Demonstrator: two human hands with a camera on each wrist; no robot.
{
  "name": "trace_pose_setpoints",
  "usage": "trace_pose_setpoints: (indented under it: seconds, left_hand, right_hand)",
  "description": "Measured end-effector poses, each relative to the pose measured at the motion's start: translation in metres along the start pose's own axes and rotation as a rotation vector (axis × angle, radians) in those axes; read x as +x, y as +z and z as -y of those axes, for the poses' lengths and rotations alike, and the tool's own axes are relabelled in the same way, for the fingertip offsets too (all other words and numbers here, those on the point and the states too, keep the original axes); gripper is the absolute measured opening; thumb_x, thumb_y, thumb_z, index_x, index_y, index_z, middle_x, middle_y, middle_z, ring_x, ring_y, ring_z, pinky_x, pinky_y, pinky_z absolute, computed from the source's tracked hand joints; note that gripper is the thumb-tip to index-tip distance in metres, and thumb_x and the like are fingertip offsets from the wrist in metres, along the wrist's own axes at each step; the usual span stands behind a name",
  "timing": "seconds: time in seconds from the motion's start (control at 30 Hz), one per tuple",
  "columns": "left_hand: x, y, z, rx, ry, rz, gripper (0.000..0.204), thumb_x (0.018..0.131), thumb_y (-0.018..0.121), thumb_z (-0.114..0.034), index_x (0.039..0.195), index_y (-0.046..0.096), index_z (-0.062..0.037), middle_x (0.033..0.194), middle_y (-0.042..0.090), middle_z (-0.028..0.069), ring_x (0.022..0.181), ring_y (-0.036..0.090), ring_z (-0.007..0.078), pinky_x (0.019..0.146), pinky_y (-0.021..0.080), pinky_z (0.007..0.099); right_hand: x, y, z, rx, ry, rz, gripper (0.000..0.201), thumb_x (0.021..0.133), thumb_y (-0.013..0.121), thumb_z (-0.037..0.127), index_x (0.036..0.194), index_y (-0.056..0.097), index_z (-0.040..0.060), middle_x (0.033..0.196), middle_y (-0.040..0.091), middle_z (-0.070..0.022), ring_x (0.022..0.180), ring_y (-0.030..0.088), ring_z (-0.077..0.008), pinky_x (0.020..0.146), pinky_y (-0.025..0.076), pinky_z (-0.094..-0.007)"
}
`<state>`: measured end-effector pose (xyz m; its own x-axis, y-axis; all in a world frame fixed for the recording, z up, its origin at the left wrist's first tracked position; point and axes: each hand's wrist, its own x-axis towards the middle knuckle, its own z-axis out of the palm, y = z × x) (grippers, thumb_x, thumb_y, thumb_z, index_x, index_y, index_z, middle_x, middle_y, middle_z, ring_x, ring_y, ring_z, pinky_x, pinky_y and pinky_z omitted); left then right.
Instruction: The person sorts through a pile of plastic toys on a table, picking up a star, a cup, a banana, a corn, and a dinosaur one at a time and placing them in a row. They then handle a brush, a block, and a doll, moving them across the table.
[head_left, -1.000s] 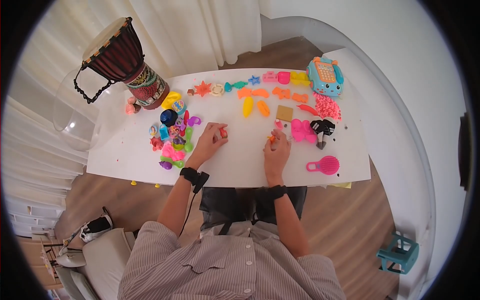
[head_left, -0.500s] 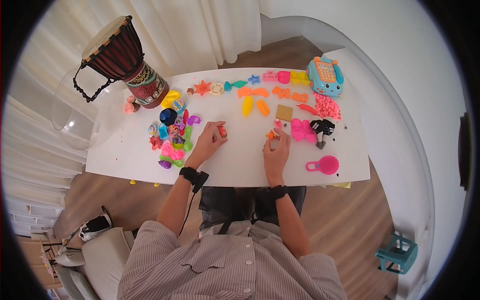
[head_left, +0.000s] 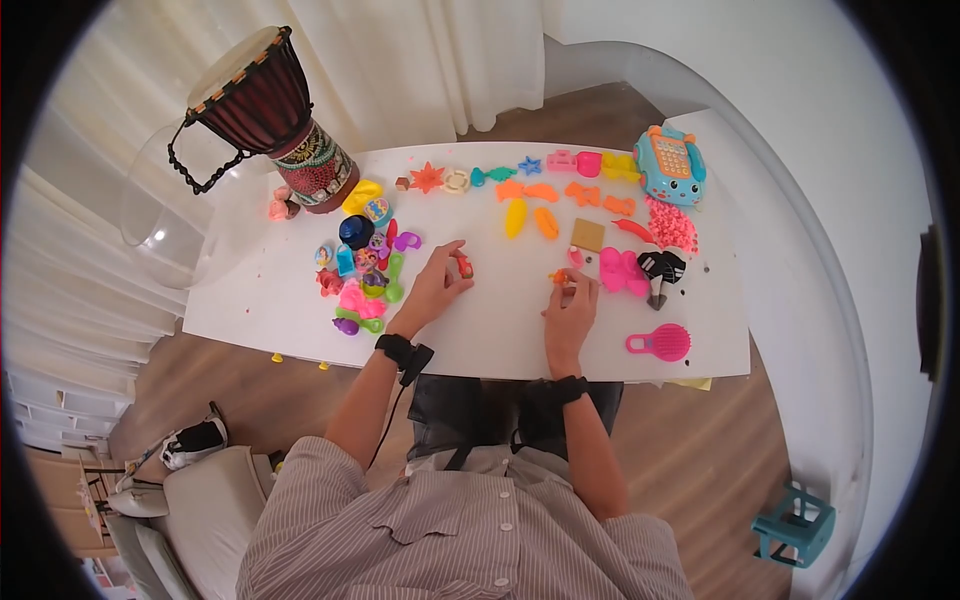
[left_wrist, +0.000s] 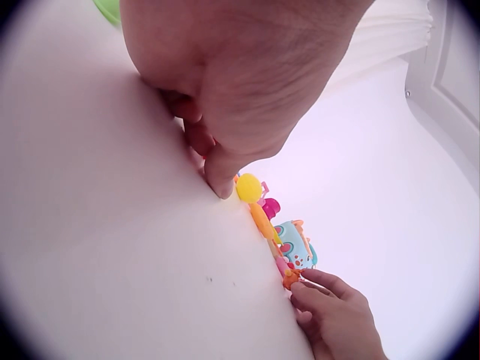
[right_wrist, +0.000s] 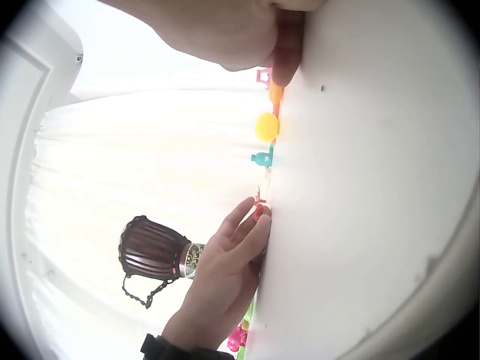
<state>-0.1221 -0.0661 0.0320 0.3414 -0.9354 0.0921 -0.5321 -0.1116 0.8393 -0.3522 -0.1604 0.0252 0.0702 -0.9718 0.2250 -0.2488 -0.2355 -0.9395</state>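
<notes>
In the head view, my left hand (head_left: 434, 289) is over the middle of the white table and pinches a small red toy (head_left: 465, 267) between thumb and fingers. The same toy shows at those fingertips in the right wrist view. Farther right, my right hand (head_left: 570, 320) holds a small orange toy (head_left: 557, 276) at its fingertips, low over the tabletop. In the left wrist view that orange toy (left_wrist: 291, 280) appears between thumb and forefinger. Close by the right hand lie a small pink piece (head_left: 574, 257) and a tan square block (head_left: 588, 235).
A drum (head_left: 315, 165) stands at the back left, with a pile of colourful toys (head_left: 365, 280) in front. Rows of toy pieces line the back. On the right are a toy telephone (head_left: 671, 165), pink beads (head_left: 672, 226), a pink mould (head_left: 623, 272) and a pink hairbrush (head_left: 662, 342).
The head view has turned, so the table and everything on it appear shifted right. Both hands keep hold of their small toys and stay at nearly the same spots over the table.
</notes>
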Motion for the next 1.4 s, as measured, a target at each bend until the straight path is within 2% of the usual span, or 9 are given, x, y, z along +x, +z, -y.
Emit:
trace_pose_setpoints:
  seconds: [0.07,0.17,0.4,0.47,0.77,0.9,0.97,1.37,1.4]
  left_hand:
    - [0.000,0.000,0.000,0.003,-0.003,0.002,0.073,0.088,0.079,-0.006,0.153,0.045,-0.0080,0.122,0.061,0.0012,0.076,0.055,0.0109,0.079,0.051,0.0272]
    - [0.000,0.000,0.000,0.007,0.007,0.005,0.073,0.088,0.079,-0.005,0.153,0.045,-0.0081,0.122,0.061,0.0013,0.076,0.055,0.0112,0.078,0.051,0.0277]
    - [0.000,0.000,0.000,0.025,0.018,0.000,0.072,0.088,0.079,-0.005,0.152,0.047,-0.0088,0.121,0.062,0.0017,0.077,0.055,0.0124,0.079,0.051,0.0284]
    - [0.000,0.001,0.000,0.029,0.020,0.000,0.071,0.088,0.079,-0.005,0.152,0.048,-0.0088,0.121,0.062,0.0020,0.077,0.055,0.0125,0.079,0.051,0.0284]
    - [0.000,0.000,-0.003,0.030,0.010,-0.004,0.069,0.089,0.078,-0.007,0.151,0.049,-0.0086,0.121,0.062,0.0021,0.078,0.056,0.0119,0.080,0.051,0.0280]
    - [-0.001,0.000,-0.002,0.027,0.009,0.001,0.069,0.089,0.078,-0.007,0.151,0.049,-0.0087,0.119,0.061,0.0019,0.078,0.055,0.0116,0.079,0.051,0.0278]
    - [0.000,0.000,-0.001,0.033,0.011,0.001,0.069,0.089,0.078,-0.007,0.151,0.049,-0.0087,0.119,0.061,0.0018,0.078,0.055,0.0116,0.079,0.050,0.0278]
    - [0.000,0.000,-0.004,0.038,-0.005,0.005,0.067,0.089,0.078,-0.007,0.150,0.050,-0.0094,0.114,0.060,0.0020,0.078,0.055,0.0116,0.078,0.050,0.0272]
    - [0.000,0.000,-0.003,0.045,0.006,0.005,0.065,0.089,0.078,-0.006,0.149,0.051,-0.0106,0.120,0.058,0.0053,0.076,0.056,0.0137,0.078,0.052,0.0289]
  right_hand:
    - [0.000,0.000,-0.002,-0.044,-0.080,-0.015,0.026,0.095,0.064,-0.003,0.121,0.064,0.0026,0.112,0.057,-0.0114,0.090,0.064,-0.0237,0.075,0.058,-0.0359]
    - [-0.001,-0.001,0.003,-0.006,-0.020,0.008,0.031,0.092,0.064,-0.007,0.122,0.064,0.0023,0.114,0.058,-0.0122,0.090,0.064,-0.0252,0.083,0.055,-0.0371]
    - [0.001,0.000,-0.003,-0.064,-0.074,0.022,0.036,0.092,0.063,-0.006,0.126,0.065,0.0034,0.113,0.058,-0.0122,0.092,0.065,-0.0248,0.082,0.055,-0.0357]
    - [0.004,0.001,-0.006,-0.094,-0.149,0.021,0.033,0.092,0.064,-0.006,0.123,0.066,0.0053,0.112,0.059,-0.0112,0.091,0.066,-0.0243,0.081,0.055,-0.0351]
    - [0.018,0.011,-0.011,-0.148,-0.145,0.032,0.025,0.091,0.067,-0.003,0.113,0.066,0.0101,0.110,0.061,-0.0071,0.080,0.068,-0.0210,0.076,0.054,-0.0360]
    - [0.019,0.010,-0.010,-0.156,-0.106,0.048,0.022,0.092,0.067,-0.001,0.113,0.067,0.0073,0.110,0.064,-0.0064,0.082,0.069,-0.0192,0.077,0.055,-0.0345]
    - [0.018,0.010,-0.009,-0.141,-0.106,0.048,0.026,0.091,0.067,-0.003,0.114,0.066,0.0099,0.109,0.062,-0.0072,0.079,0.068,-0.0215,0.076,0.054,-0.0361]
    - [0.017,0.007,-0.013,-0.146,-0.142,0.088,0.032,0.092,0.069,0.001,0.123,0.069,0.0097,0.110,0.064,-0.0074,0.084,0.069,-0.0220,0.078,0.056,-0.0361]
    - [0.017,0.007,-0.013,-0.146,-0.143,0.088,0.032,0.092,0.069,0.001,0.123,0.069,0.0097,0.110,0.064,-0.0074,0.084,0.069,-0.0220,0.078,0.056,-0.0361]
